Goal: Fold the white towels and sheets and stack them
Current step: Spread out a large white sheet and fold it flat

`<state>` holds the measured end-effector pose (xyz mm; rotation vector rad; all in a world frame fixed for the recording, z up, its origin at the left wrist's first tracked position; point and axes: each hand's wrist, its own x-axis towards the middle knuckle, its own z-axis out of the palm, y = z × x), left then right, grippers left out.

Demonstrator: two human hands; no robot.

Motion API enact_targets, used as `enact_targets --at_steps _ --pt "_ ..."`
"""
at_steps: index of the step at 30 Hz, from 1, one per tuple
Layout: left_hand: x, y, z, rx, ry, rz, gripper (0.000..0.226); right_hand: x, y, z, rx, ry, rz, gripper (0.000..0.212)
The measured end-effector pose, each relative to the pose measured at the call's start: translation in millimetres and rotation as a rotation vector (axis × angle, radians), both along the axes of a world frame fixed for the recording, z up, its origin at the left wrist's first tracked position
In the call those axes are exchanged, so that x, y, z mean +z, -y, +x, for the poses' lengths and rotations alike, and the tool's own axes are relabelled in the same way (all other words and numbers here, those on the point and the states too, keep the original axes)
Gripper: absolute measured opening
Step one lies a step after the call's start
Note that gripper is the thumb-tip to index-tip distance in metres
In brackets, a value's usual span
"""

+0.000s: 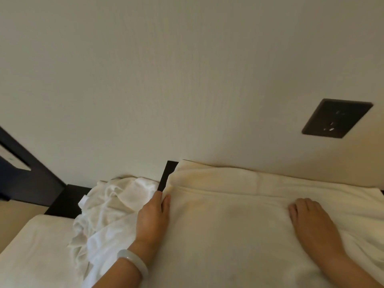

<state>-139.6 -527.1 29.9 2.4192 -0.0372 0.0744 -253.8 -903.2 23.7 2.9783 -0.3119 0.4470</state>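
well, the left hand (153, 217) lay along the left edge of the flat white towel (228, 215). its fingers were straight and close together, and the tips reached up near the towel's far left corner. as far as i could see from my far-off seat, they pressed on the cloth and did not curl round it. the right hand (311, 223) lay palm down on top of the same towel, over to the right. its fingers were straight too, and it held nothing. the two hands were well apart, with a smooth stretch of towel between them.

a pale bracelet (133, 265) sat on the left wrist.

the towel was spread out wide. its far edge touched the wall (187, 80), and a long soft fold ran across it just past the fingertips. just beside the left hand, on its left, sat a crumpled white sheet (108, 204) in a messy heap, not folded. a thin strip of the dark top (168, 175) showed between the heap and the towel, and more of it showed left of the heap.

lower left, i saw a flat white bed (31, 246). behind it a dark frame (31, 173) ran up at a slant. a dark socket plate (336, 118) was on the wall, above the right hand.
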Motion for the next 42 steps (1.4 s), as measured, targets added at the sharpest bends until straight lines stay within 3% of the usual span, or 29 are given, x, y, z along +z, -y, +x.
enact_targets --at_steps 7,13,17,21,23,26,31,35,42 --pt "-8.2 -28.5 -58.4 -0.014 0.021 0.003 0.034 14.6 -29.7 -65.4 -0.066 -0.028 0.218 0.025" --pt "-0.6 -48.7 -76.2 0.019 -0.062 -0.010 0.037 31.5 -17.5 -88.7 -0.051 -0.357 0.558 0.016" --pt "21.0 -42.0 -55.5 -0.022 -0.193 -0.034 0.026 54.1 2.9 -91.7 -0.097 -0.551 0.663 0.031" --pt "44.9 -50.4 -37.0 -0.039 -0.184 -0.186 0.013 87.2 34.8 -93.6 0.011 -0.436 0.814 0.047" --pt "54.9 -50.7 -22.3 -0.017 -0.140 -0.246 0.012 111.9 57.9 -79.2 0.024 -0.370 0.918 0.041" --pt "57.1 -29.6 7.8 -0.019 -0.102 -0.255 0.013 128.7 74.4 -38.7 0.002 -0.360 0.884 0.025" --pt "26.3 1.3 41.1 -0.085 -0.166 -0.057 0.025 71.8 65.5 8.5 -0.092 -0.490 0.651 0.018" --pt "18.3 2.1 50.7 -0.068 -0.160 -0.088 0.015 50.5 66.0 9.1 -0.045 -0.401 0.646 0.028" --pt "32.9 -6.9 74.9 -0.038 -0.121 -0.125 0.013 67.2 103.8 17.9 0.015 -0.320 0.723 0.023"
